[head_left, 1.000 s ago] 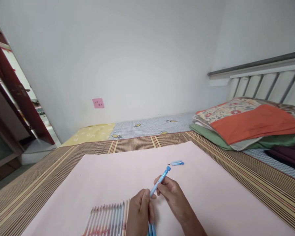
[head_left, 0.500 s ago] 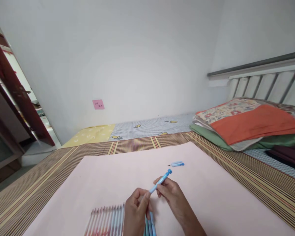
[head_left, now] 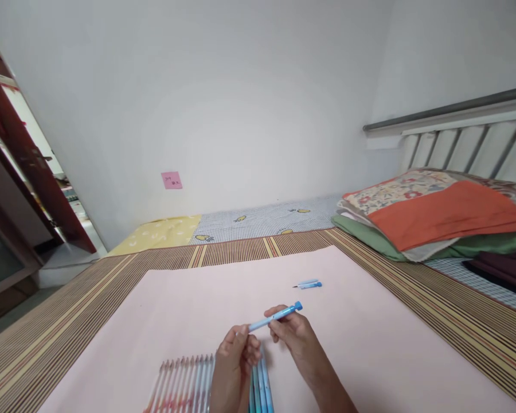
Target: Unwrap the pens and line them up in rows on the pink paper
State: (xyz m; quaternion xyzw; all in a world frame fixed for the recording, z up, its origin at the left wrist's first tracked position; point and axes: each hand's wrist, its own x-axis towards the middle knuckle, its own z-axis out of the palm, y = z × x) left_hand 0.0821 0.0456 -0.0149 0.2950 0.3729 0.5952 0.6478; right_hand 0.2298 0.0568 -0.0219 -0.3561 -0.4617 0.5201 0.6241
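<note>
My right hand point(head_left: 293, 338) pinches a blue pen point(head_left: 279, 314) near its upper half, the pen lying nearly level above the pink sheet point(head_left: 370, 344). My left hand point(head_left: 234, 367) has its fingertips closed around the pen's lower end. A row of several pens point(head_left: 184, 384) lies on the sheet under and to the left of my left hand, with two or three blue ones point(head_left: 260, 387) beside my wrist. A small blue pen part point(head_left: 308, 284) lies alone farther up the sheet.
The pink sheet rests on a striped mat point(head_left: 69, 321) covering a bed. Folded blankets and an orange pillow point(head_left: 434, 218) are stacked at the right by a slatted headboard point(head_left: 468, 143). A white wall with a pink note point(head_left: 171, 180) is ahead; a dark red door point(head_left: 21, 155) stands at the left.
The blue pen has tilted from steeply upright to nearly level. My left hand has slid down and opened its grip toward the pen's lower tip; more blue pens show beneath it.
</note>
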